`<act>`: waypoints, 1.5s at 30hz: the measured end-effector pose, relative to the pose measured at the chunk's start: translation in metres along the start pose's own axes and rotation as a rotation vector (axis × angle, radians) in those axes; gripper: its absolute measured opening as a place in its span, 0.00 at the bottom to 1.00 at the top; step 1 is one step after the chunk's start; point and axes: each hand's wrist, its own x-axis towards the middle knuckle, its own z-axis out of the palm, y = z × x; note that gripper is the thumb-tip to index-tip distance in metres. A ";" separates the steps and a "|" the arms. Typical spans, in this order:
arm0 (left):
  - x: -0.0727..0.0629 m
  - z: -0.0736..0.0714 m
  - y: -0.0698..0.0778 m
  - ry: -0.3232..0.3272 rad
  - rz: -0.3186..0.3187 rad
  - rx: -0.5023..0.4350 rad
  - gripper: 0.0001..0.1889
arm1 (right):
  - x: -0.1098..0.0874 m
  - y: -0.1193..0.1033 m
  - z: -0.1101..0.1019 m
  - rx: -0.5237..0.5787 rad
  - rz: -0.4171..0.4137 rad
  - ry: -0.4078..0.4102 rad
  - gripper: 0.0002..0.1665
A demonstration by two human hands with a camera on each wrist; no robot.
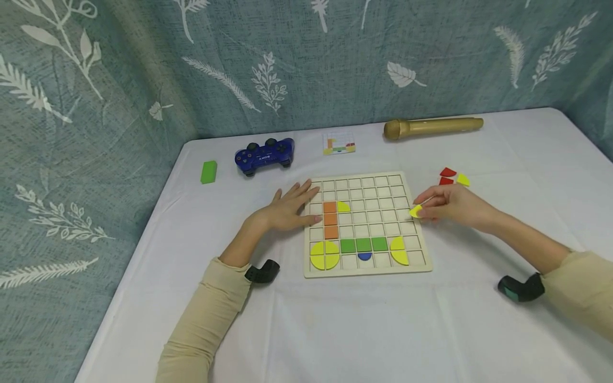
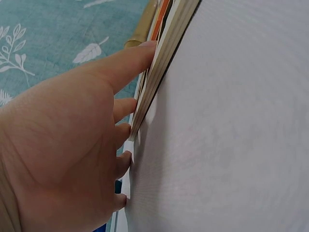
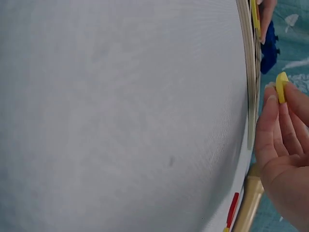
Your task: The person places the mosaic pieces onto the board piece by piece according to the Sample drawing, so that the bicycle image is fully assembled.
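A wooden grid board (image 1: 383, 218) lies on the white table. My left hand (image 1: 286, 209) rests at its left edge with fingers spread; in the left wrist view the thumb (image 2: 137, 58) touches the board's side. My right hand (image 1: 455, 206) pinches a yellow quarter-circle piece (image 3: 281, 87) between thumb and fingertips, close to the board's right edge. Set in the grid are three orange squares (image 1: 330, 219), a yellow quarter circle (image 1: 343, 207) beside the top one, a yellow circle (image 1: 318, 260), three green squares (image 1: 363, 244), a blue half circle (image 1: 365, 256) and a yellow half circle (image 1: 398, 251).
Loose red pieces (image 1: 447, 172) and a yellow one (image 1: 463, 180) lie beyond my right hand. Behind the board are a pattern card (image 1: 339, 143), a blue game controller (image 1: 265, 156) and a gold microphone (image 1: 433, 127). A green piece (image 1: 208, 172) lies far left.
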 end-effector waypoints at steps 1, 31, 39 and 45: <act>0.000 0.000 0.000 -0.001 -0.002 0.002 0.42 | -0.001 0.000 0.000 -0.001 0.012 -0.004 0.21; -0.001 0.000 0.003 0.007 -0.007 0.007 0.42 | -0.024 -0.007 0.025 -0.065 -0.041 -0.254 0.13; 0.002 0.002 0.001 0.005 -0.010 0.012 0.42 | -0.026 -0.005 0.030 -0.099 -0.098 -0.236 0.09; 0.002 0.002 0.000 0.005 -0.007 0.014 0.42 | -0.027 -0.006 0.029 -0.099 -0.086 -0.243 0.11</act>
